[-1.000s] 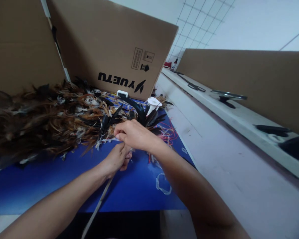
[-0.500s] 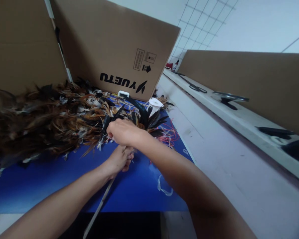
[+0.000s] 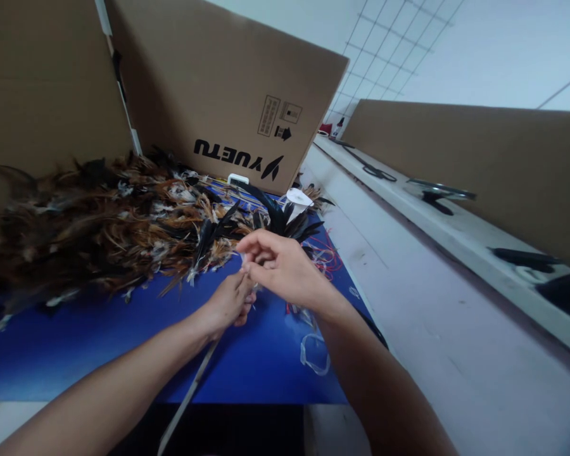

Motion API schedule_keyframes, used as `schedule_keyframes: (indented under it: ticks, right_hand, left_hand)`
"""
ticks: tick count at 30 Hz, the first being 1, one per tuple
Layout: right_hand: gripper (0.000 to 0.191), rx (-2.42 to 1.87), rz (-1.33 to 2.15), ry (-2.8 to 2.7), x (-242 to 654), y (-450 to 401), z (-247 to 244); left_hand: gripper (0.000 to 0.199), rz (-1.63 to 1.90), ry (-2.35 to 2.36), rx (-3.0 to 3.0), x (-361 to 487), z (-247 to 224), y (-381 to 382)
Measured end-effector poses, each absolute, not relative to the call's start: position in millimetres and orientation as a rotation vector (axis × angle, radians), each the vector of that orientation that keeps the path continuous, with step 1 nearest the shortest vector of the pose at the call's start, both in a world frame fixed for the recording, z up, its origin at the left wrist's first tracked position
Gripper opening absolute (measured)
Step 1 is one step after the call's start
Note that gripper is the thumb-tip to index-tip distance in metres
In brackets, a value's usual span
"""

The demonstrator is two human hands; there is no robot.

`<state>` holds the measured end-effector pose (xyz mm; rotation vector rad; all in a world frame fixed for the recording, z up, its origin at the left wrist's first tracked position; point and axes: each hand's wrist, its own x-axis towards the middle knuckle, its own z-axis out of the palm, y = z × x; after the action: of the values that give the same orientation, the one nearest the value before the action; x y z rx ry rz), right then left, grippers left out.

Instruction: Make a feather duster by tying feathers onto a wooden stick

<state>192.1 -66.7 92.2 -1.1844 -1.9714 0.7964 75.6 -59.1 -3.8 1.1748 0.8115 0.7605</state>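
Note:
My left hand (image 3: 228, 300) is closed around a thin pale stick (image 3: 190, 391), whose lower end slants down past the table's front edge. The stick's upper end is hidden by my hands. Right above, my right hand (image 3: 287, 267) has its thumb and fingers curled together at the top of my left fist. Whatever lies in that pinch is too small to make out. Just beyond my hands spread long black feathers (image 3: 279, 220). A large pile of brown and black feathers (image 3: 90, 234) covers the left of the blue table (image 3: 123, 354).
Cardboard panels (image 3: 209, 82) stand behind the feathers. A white spool (image 3: 298, 197) sits at the back, with red strings (image 3: 330, 253) nearby. A clear plastic loop (image 3: 314, 354) lies at right. Scissors (image 3: 379, 172) rest on the white ledge (image 3: 479, 244).
My right hand has come back to the right and turned, so its thumb and fingers now show. My left hand stays in place on the stick.

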Motion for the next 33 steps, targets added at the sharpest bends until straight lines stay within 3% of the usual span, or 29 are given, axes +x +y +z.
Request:
schedule_keyframes:
  ticks: [4, 11, 19, 33]
  right_hand:
    - [0.017, -1.229, 0.983, -1.676, 200, -69, 83]
    - [0.011, -1.37, 0.635, -1.756, 211, -76, 69]
    - [0.012, -1.334, 0.623, -1.712, 210, -68, 63]
    - [0.014, -1.333, 0.211, -1.968, 209, -80, 60]
  left_hand:
    - [0.036, 0.724, 0.803, 1.141, 75, 0, -59]
    - [0.036, 0.7, 0.809, 1.121, 74, 5, -62]
    - [0.037, 0.688, 0.807, 1.101, 74, 5, -62]
    - [0.035, 0.695, 0.806, 1.115, 74, 7, -63]
